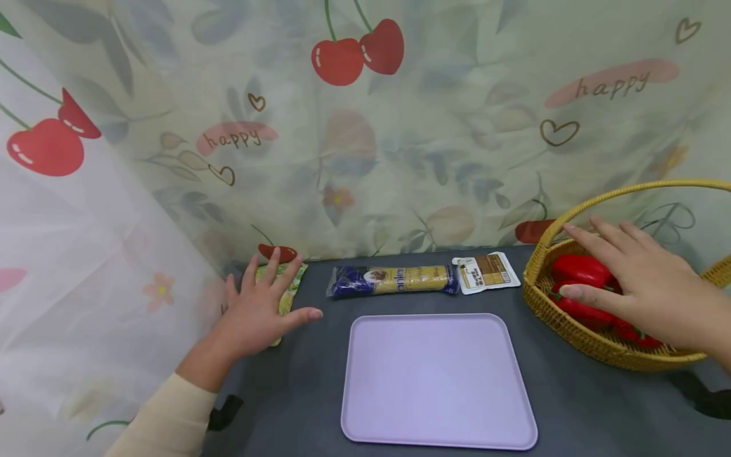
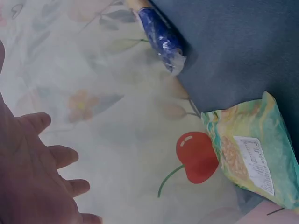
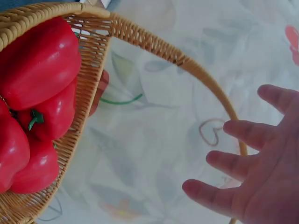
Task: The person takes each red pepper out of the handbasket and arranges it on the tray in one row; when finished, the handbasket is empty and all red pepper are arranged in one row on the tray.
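Observation:
My left hand (image 1: pixel 255 315) is spread with straight fingers over a green-yellow snack bag (image 1: pixel 292 289) at the table's back left. In the left wrist view that bag (image 2: pixel 252 149) shows a white label, apart from the hand (image 2: pixel 37 172). On the right, my right hand (image 1: pixel 645 279) reaches over a wicker basket (image 1: pixel 533 279), fingers extended and holding nothing. Several red bell peppers (image 1: pixel 582 271) lie in the basket, partly hidden by the hand. The right wrist view has the peppers (image 3: pixel 39 65) at left and the hand (image 3: pixel 266 163) at right, near the basket's handle (image 3: pixel 205 77).
A pale purple tray (image 1: pixel 436 381) lies at the middle front of the dark grey table (image 1: pixel 285 406). Behind it are a long blue-and-yellow packet (image 1: pixel 394 280) and a small white-and-brown packet (image 1: pixel 487 273). Cherry-printed cloth (image 1: pixel 400 158) rises at the back and left.

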### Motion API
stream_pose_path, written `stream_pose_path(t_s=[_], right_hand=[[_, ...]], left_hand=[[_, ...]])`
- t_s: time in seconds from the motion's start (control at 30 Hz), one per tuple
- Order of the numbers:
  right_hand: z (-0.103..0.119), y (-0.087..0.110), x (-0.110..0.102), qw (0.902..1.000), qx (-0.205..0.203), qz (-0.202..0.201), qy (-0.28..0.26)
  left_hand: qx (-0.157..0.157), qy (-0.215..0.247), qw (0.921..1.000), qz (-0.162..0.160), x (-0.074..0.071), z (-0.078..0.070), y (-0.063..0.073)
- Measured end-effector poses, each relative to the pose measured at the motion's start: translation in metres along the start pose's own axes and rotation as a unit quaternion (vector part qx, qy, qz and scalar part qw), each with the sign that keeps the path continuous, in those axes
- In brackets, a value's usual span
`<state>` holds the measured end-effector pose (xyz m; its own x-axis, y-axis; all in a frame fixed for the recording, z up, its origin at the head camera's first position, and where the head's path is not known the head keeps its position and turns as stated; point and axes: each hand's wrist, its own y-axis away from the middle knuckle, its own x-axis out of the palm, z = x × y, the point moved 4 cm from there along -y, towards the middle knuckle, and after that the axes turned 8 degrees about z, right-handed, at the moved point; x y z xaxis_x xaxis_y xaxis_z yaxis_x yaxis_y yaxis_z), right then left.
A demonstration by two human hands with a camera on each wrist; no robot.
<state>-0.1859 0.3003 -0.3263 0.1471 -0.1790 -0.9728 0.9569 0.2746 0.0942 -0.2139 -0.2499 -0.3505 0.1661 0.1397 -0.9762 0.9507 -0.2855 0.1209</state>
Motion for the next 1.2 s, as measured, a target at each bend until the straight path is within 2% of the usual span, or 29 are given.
stream_pose_path(t_s=[0.13, 0.23, 0.37, 0.47, 0.57, 0.63, 0.73, 0.83, 0.9, 0.97, 1.0, 1.13, 1.2], right_hand=[[-0.008, 0.005, -0.003, 0.9984, -0.025, -0.03, -0.041], [-0.013, 0.009, -0.002, 0.9921, -0.061, -0.056, -0.095], [-0.021, 0.011, 0.001, 0.9738, -0.103, -0.071, -0.19], [-0.027, 0.011, 0.007, 0.9582, -0.116, -0.075, -0.251], [-0.035, 0.008, 0.016, 0.9424, -0.128, -0.076, -0.299], [-0.04, 0.005, 0.024, 0.9342, -0.129, -0.072, -0.325], [-0.049, -0.001, 0.036, 0.924, -0.113, -0.056, -0.361], [-0.058, -0.005, 0.05, 0.9197, -0.101, -0.056, -0.375], [-0.063, -0.007, 0.058, 0.9192, -0.097, -0.06, -0.377], [-0.067, -0.009, 0.067, 0.9232, -0.095, -0.066, -0.367], [-0.068, -0.01, 0.071, 0.9227, -0.093, -0.062, -0.369], [-0.072, -0.013, 0.083, 0.9271, -0.087, -0.059, -0.36], [-0.073, -0.015, 0.088, 0.9279, -0.088, -0.062, -0.357]], left_hand=[[0.011, 0.032, 0.9993, -0.014, -0.004, -0.001, 0.002], [0.023, 0.059, 0.9978, -0.019, -0.005, -0.001, 0.003], [0.044, 0.094, 0.994, -0.035, -0.003, 0.001, 0.005], [0.06, 0.12, 0.9895, -0.054, 0.005, 0.006, 0.008], [0.087, 0.16, 0.9802, -0.077, 0.018, 0.011, 0.009], [0.106, 0.194, 0.9712, -0.087, 0.03, 0.014, 0.01], [0.134, 0.256, 0.953, -0.09, 0.053, 0.014, 0.008], [0.138, 0.333, 0.9298, -0.073, 0.078, 0.013, 0.007], [0.139, 0.379, 0.9127, -0.062, 0.094, 0.011, 0.007], [0.133, 0.421, 0.8959, -0.048, 0.108, 0.008, 0.007], [0.131, 0.436, 0.8895, -0.042, 0.114, 0.006, 0.006], [0.122, 0.473, 0.8722, -0.027, 0.134, -0.001, 0.006], [0.123, 0.495, 0.8597, -0.027, 0.141, -0.003, 0.006]])
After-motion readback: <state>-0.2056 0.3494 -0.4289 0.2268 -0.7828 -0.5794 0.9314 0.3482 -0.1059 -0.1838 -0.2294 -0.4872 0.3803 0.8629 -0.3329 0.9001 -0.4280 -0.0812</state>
